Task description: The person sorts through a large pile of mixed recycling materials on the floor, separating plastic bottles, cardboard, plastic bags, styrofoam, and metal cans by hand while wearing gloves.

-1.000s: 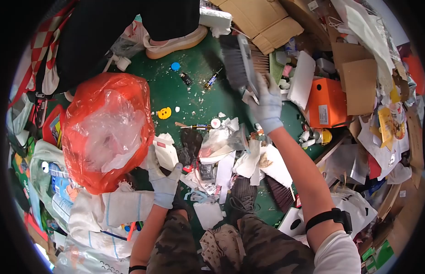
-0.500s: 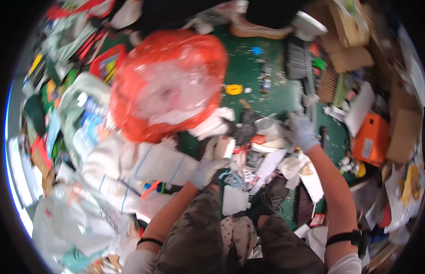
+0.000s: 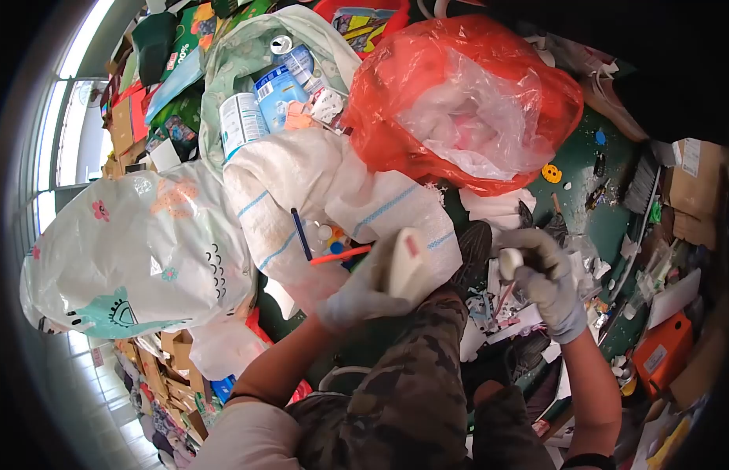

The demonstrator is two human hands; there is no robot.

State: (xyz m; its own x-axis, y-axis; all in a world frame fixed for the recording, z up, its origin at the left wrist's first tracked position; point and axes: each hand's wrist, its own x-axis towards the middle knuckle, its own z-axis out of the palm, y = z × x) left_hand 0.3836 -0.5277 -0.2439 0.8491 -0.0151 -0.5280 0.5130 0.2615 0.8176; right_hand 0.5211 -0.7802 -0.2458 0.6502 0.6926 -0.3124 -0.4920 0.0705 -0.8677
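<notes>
My left hand [image 3: 355, 296], in a pale glove, is closed on a white box-like piece [image 3: 409, 265] with a small red mark. I see it over the edge of a white woven sack [image 3: 294, 168] with blue stripes. In the sack's opening lie an orange-red stick [image 3: 340, 255], a dark blue pen-like stick [image 3: 300, 233] and small coloured caps. Gloved as well, my right hand [image 3: 554, 286] has its fingers curled round a small white rounded piece [image 3: 509, 263], whose kind I cannot make out. Mixed scraps [image 3: 498, 301] lie below it.
A red plastic bag [image 3: 380, 102] with a clear liner stands beyond the sack. Left of it, a pale green bag [image 3: 215, 102] holds cans and cartons. A large printed white bag [image 3: 137, 243] sits at left. On the right are an orange box [image 3: 661, 356] and a brush [image 3: 641, 184].
The view has swung left. My left hand has moved with the white piece towards the striped sack. My right hand has come away from the scraps at right and now has the small white piece.
</notes>
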